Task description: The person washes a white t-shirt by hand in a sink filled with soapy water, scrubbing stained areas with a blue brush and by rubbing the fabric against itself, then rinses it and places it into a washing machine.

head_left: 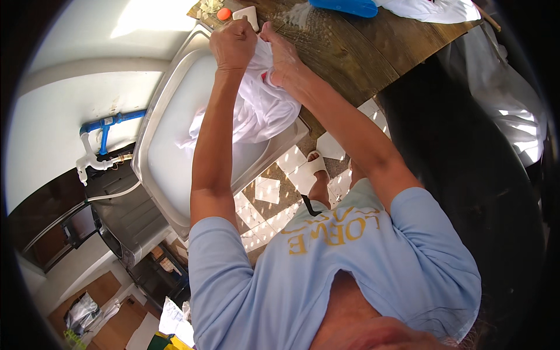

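Tiled floor (268, 190) lay dappled with sunlight on the near right side of a pale basin (146, 137), and blue pipework (123, 118) ran along the wall to the basin's left. Beyond the basin's far right edge stood a wet wooden table (356, 55), with a smear of suds (297, 16) on its planks.

Judging from how things lay, the washing was partway through. Cloudy water (169, 111) sat in the basin, and the white cloth (268, 116) was already wet and gathered up at one end, while its lower folds hung down over the basin's right side and trailed into the water. Wringing out and rinsing seemed not yet finished. Another white cloth (431, 10) lay on the table, well to the right of the basin; whether it had been washed could not be told.

At the basin's far end, the left hand (234, 45) was clenched, seemingly around the gathered cloth. The right hand (283, 58) pressed against it from the other side, thumb raised; its fingers were mostly hidden, so I cannot tell how firmly it gripped.

The cloth looked soaked, heavy and crumpled, with a small red patch near the right wrist.
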A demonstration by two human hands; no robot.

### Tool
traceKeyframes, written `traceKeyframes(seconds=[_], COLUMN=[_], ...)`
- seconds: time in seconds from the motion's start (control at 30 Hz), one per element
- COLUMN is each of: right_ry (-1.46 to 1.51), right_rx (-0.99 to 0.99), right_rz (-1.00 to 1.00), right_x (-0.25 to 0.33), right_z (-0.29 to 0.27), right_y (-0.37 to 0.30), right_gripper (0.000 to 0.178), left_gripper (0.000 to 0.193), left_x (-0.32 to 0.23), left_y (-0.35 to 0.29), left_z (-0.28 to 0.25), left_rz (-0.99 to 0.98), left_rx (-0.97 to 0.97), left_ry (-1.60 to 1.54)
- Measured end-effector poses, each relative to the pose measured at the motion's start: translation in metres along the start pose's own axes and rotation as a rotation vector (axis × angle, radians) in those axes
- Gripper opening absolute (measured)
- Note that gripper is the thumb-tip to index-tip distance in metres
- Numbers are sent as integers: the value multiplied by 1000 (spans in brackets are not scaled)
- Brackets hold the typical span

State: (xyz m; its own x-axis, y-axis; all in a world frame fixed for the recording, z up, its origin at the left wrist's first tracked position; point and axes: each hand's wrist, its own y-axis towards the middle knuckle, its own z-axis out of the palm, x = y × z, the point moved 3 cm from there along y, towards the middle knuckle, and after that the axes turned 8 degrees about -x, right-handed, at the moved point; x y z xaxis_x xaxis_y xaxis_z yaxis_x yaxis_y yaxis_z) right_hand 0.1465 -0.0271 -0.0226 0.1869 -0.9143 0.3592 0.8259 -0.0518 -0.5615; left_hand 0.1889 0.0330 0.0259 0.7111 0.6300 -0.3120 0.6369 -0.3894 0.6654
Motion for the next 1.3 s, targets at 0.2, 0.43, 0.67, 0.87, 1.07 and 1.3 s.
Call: traceKeyframes(seconds=[0.2, 0.43, 0.67, 0.87, 1.07, 1.3], right_ry=[194, 37, -38, 21, 55, -183], right_rx=[656, 67, -43, 102, 151, 235], right_rz=[41, -88, -66, -130, -101, -158], right_x=[16, 17, 27, 32, 30, 6], right_z=[-21, -6, 6, -1, -2, 50], right_y=[39, 6, -6, 1, 6, -29], right_gripper=[43, 44, 39, 42, 41, 42], left_gripper=[20, 32, 44, 54, 51, 50], left_x=[-81, -29, 27, 26, 16, 26], left_y=[-11, 11, 18, -5, -7, 1], left_z=[9, 9, 3, -6, -22, -102], left_rz=[300, 144, -297, -707, -707, -597], left_rx=[-131, -159, -75, -137, -117, -90], left_ry=[-152, -129, -191, -789, -817, -759])
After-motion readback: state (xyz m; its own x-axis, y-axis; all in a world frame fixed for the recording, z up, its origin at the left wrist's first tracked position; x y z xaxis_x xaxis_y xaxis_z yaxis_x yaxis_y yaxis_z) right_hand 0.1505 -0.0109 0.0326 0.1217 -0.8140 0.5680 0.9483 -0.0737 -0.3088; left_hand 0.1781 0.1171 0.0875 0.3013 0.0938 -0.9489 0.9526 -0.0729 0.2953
